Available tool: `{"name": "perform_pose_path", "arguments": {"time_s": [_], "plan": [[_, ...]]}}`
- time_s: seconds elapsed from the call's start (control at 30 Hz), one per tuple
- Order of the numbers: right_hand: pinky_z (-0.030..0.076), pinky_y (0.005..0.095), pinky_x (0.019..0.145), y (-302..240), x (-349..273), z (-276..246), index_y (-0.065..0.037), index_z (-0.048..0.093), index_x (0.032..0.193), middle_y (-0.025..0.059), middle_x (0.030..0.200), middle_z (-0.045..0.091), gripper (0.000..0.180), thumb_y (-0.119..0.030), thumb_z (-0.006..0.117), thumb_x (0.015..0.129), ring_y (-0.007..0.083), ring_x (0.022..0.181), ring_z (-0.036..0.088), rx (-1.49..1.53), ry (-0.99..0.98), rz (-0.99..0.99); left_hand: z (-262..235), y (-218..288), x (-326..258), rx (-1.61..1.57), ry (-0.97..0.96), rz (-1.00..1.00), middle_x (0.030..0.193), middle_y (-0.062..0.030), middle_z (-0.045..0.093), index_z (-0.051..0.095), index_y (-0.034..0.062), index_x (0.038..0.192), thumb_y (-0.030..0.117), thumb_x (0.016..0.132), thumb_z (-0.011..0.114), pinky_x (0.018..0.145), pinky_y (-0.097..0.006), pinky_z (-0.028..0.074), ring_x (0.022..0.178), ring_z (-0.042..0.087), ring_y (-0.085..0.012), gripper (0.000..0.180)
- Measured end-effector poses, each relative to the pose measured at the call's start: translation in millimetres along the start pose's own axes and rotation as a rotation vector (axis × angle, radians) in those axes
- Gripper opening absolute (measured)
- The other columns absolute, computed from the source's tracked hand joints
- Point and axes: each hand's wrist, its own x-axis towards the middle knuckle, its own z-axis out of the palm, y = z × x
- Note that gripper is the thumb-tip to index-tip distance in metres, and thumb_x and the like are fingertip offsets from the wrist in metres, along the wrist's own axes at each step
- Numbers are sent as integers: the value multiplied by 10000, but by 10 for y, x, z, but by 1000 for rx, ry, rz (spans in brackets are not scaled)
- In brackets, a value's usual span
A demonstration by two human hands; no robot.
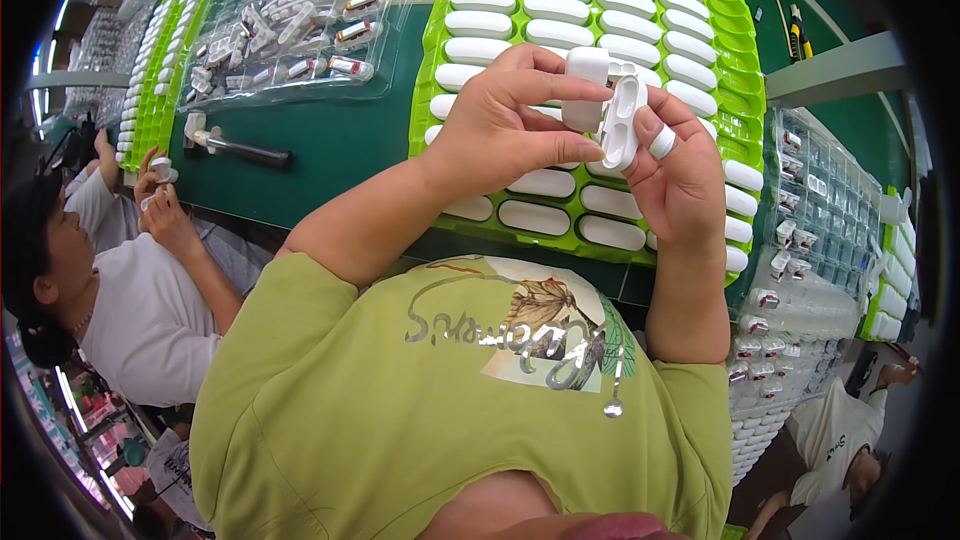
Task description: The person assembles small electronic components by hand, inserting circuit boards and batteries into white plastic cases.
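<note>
A white earbud charging case (622,120) is held up above the bright green tray (738,55). Its lid stands open, and the inner insert shows rounded wells. My left hand (490,120) grips the case from the left, index fingertip at the insert and thumb near its lower end. Around the right side of the case, my right hand (680,175) has its fingers curled; a white band (662,143) wraps the thumb. Beneath both hands, rows of white oblong cases (535,217) lie in the tray's slots. Some slots along its right side hold nothing.
A clear tray (375,80) of small parts lies at the far left, with a hammer (240,149) nearer. A co-worker (150,310) sits left, handling a white piece. Clear compartment trays (825,180) stand right; a yellow-black tool (798,35) lies far right.
</note>
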Motion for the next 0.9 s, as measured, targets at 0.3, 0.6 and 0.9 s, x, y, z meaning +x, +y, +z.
{"name": "perform_pose_path", "arguments": {"time_s": [0.3,0.6,0.9], "plan": [[571,337,815,-2,-5,-4,49,540,1209,118,1130,628,311,-98,600,942,178,979,642,1,-30,7,-2,-12,10,13,9,4,1111,-50,439,715,111,1117,26,745,809,833,-260,603,1020,562,-128,393],[576,333,802,-2,-11,10,49,539,1206,118,1120,625,312,-91,606,936,179,972,641,2,-23,6,-4,-28,13,27,14,21,1085,-51,435,722,101,1084,35,744,813,801,-248,607,997,554,-121,358],[575,318,793,3,-26,41,52,540,1205,115,1103,623,321,-82,614,924,168,958,637,-15,-1,10,-15,-70,18,80,52,63,1057,-47,457,735,105,1050,48,741,819,768,-235,595,980,556,-116,325]]}}
